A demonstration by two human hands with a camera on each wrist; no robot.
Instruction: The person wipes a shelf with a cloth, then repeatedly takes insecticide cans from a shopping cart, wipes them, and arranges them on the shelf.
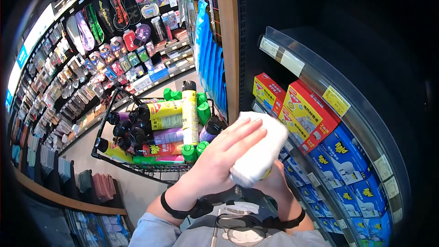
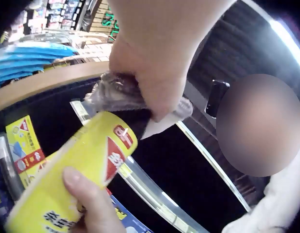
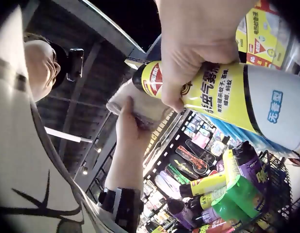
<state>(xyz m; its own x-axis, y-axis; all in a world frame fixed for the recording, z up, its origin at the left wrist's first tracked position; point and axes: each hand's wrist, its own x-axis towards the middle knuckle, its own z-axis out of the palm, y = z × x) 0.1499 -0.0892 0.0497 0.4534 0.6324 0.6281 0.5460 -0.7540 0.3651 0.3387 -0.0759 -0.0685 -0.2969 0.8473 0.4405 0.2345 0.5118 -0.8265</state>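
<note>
A white cloth point(image 1: 270, 142), grey on its underside in the left wrist view, lies under the extended fingers of my left hand point(image 1: 212, 158). The thumb is on the cloth's other side, as the right wrist view shows. My left hand holds it at the black-capped end of a yellow aerosol insect spray can point(image 2: 72, 170). My right hand point(image 3: 196, 53) grips that can round its middle. In the head view the cloth and left hand hide most of the can and part of my right hand.
A black wire shopping cart point(image 1: 101, 130) holds several spray cans and green-capped bottles. To the right, a shelf carries red and yellow boxes point(image 1: 308, 114) and blue Raid boxes point(image 1: 340, 155). Blue packages point(image 1: 210, 55) hang at the wooden post point(image 1: 228, 32). Accessory racks point(image 1: 109, 64) stand behind.
</note>
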